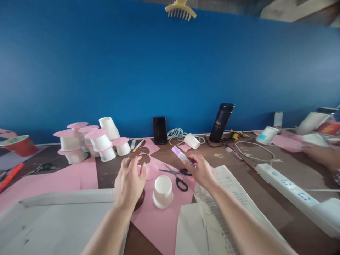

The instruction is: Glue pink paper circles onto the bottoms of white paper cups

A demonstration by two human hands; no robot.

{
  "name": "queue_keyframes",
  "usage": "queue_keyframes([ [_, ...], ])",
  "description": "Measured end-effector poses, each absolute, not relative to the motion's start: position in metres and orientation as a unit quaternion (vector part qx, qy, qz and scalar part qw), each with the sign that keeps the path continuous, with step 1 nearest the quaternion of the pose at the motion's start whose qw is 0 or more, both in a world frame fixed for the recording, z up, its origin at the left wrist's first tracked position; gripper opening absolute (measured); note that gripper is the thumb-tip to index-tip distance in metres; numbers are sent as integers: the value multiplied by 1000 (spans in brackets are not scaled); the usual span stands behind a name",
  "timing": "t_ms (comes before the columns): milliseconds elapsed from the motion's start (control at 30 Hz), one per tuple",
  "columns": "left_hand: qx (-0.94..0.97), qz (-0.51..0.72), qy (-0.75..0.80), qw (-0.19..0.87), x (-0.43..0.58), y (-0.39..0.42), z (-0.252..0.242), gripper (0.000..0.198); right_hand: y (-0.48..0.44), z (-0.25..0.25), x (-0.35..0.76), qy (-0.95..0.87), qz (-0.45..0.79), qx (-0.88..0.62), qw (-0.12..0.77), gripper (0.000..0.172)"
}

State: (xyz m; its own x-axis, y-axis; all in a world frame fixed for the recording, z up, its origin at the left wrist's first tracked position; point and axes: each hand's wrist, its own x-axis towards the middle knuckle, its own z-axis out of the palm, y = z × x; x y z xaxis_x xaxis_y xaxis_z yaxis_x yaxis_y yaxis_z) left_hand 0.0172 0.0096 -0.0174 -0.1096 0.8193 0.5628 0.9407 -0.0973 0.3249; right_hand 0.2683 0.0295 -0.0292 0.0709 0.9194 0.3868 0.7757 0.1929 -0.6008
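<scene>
My right hand (200, 170) grips a glue stick (180, 155) with a purple end, tilted up to the left. Curved over the pink sheet, my left hand (130, 180) has its thumb and fingers apart, right beside a pink paper disc (152, 171); whether the fingertips touch the disc is not clear. Between my hands a white paper cup (163, 191) stands upside down on the pink paper (162, 226). Scissors (176, 173) with black handles lie half spread behind the cup, below the glue stick.
Stacked white cups with pink discs (98, 138) stand at left. A phone (159, 130), a cup on its side (192, 141) and a black flask (221, 122) line the blue wall. A power strip (287, 182) and another person's hand (318, 156) are at right.
</scene>
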Motion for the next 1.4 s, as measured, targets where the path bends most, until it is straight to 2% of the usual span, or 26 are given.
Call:
queue_keyframes([
  [133,-673,-439,-594,31,18,7,-12,27,13,-18,261,-669,229,-530,469,31],
  [200,-664,-487,-566,-44,20,4,-5,28,2,-11,257,-659,293,-487,493,30],
  [300,-629,-533,-526,-207,23,-4,6,34,-9,-2,252,-670,290,-451,513,23],
  [433,-608,-520,-429,-419,27,-11,11,52,-16,6,249,-684,276,-438,515,20],
  [500,-603,-507,-373,-490,29,-13,8,58,-19,9,247,-679,308,-427,511,21],
  [567,-588,-501,-342,-535,33,-14,3,55,-22,9,244,-668,351,-410,512,22],
  [700,-587,-510,-333,-534,40,-15,-1,33,-25,3,238,-591,481,-344,549,30],
  [833,-596,-524,-341,-505,43,-16,3,27,-26,-2,232,-526,558,-296,570,41],
  [1033,-591,-521,-358,-502,46,-23,9,32,-31,-4,219,-523,577,-286,559,33],
  [1200,-587,-521,-359,-505,49,-25,8,34,-36,-3,209,-515,542,-302,591,21],
  [1400,-515,-550,-386,-532,38,-18,10,35,-32,0,215,-475,540,-315,619,21],
])
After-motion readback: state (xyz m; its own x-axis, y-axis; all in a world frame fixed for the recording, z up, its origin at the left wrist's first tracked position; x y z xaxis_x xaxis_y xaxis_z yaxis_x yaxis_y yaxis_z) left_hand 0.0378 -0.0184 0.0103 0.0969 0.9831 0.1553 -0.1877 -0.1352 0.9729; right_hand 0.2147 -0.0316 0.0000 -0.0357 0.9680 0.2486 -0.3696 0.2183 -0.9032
